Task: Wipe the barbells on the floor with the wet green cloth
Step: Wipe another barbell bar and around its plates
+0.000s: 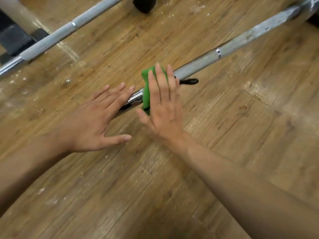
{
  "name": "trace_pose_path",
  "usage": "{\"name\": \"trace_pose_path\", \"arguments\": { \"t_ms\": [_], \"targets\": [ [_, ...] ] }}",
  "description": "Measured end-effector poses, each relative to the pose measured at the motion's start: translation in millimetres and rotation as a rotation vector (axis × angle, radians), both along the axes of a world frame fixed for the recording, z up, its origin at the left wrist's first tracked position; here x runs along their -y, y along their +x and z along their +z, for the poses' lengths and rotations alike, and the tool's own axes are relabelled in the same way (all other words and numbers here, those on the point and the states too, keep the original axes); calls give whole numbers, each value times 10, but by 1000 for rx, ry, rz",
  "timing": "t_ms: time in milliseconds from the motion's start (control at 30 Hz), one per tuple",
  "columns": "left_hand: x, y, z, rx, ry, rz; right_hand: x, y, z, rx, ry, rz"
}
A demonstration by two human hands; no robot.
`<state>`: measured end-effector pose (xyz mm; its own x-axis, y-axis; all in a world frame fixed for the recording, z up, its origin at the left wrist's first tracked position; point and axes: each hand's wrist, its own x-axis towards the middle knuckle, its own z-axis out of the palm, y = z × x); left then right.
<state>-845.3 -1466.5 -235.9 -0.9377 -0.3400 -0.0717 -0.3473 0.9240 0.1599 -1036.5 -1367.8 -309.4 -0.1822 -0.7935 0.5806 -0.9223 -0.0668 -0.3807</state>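
A steel barbell [229, 47] lies diagonally on the wooden floor, running from the centre to the upper right. The green cloth [146, 90] is draped over it near the middle. My right hand [164, 104] lies flat on the cloth with straight fingers, pressing it onto the bar. My left hand [96, 119] rests with spread, straight fingers on the shiny chrome part [135, 99] of the bar just left of the cloth. A second barbell [57, 36] lies parallel at the upper left.
A small black object [189, 81] pokes out from under my right hand beside the bar. Dark gym equipment [12, 37] stands at the far left, and a black round foot [144, 4] at the top. Scuffed wooden floor [241, 118] surrounds the bars.
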Motion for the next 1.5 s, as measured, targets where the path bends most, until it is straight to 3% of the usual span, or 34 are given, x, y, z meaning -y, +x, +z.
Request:
{"name": "trace_pose_path", "arguments": {
  "t_ms": [100,200,267,400,533,600,667,767,833,933,1067,1133,1200,1267,1367,1500],
  "targets": [
    [39,3,-10,-8,20,15,40,-684,4,-158,22,-44],
    [66,10,-16,-12,38,24,133,-1381,124,-16,30,-380],
    [71,0,-9,-11,55,16,218,-1471,200,50,45,-436],
    [29,7,-4,-8,54,13,281,-982,259,101,15,-357],
    [-50,4,17,-7,55,10,129,-450,192,-91,45,-129],
    [-107,12,13,-18,57,7,33,-585,223,-236,66,-35],
    [-169,9,-5,-14,42,6,-16,-955,256,-306,109,-90],
    [-276,3,-10,1,14,5,-107,-1469,349,-187,154,-330],
    [-364,-7,8,-3,-10,-8,-140,-1384,413,-96,142,-399],
    [-503,-4,22,5,-48,-24,-214,-738,393,-32,100,-228],
    [-728,12,14,27,-163,-48,-478,-442,388,-272,176,69],
    [-853,10,19,29,-205,-58,-595,-819,428,-464,246,87],
    [-984,9,18,22,-213,-58,-728,-1255,448,-517,273,-14],
    [-1102,7,17,27,-220,-60,-871,-1548,485,-442,284,-194],
    [-1287,13,14,27,-227,-69,-990,-1347,494,-205,278,-355],
    [-1515,23,26,36,-221,-87,-1213,-327,439,-137,238,-40]
  ]
}}
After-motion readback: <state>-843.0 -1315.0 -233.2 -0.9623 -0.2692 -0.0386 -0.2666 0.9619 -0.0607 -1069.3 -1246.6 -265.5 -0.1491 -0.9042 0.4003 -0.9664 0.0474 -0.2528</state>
